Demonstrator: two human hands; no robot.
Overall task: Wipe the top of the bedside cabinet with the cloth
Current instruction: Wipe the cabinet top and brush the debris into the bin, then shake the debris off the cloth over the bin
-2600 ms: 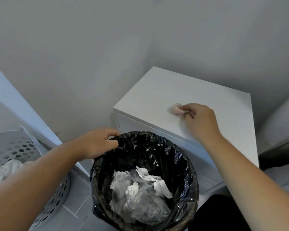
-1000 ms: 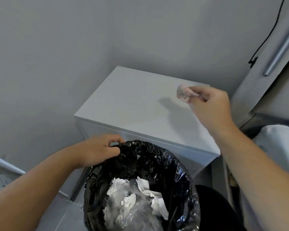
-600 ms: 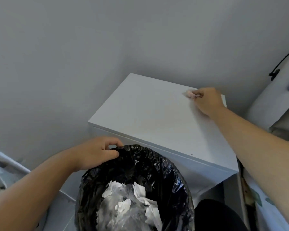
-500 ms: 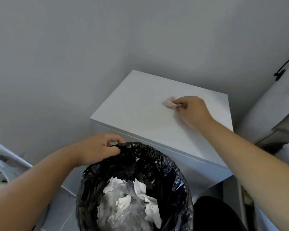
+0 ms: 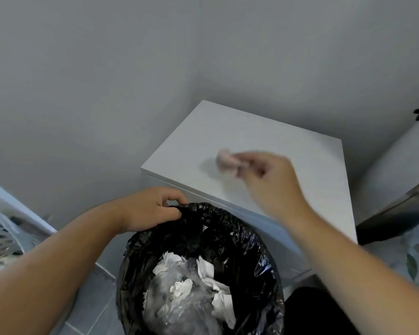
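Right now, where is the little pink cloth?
The pink cloth is pinched in the right hand over the white bedside cabinet, right of centre in the head view, beyond the black-lined waste bin.
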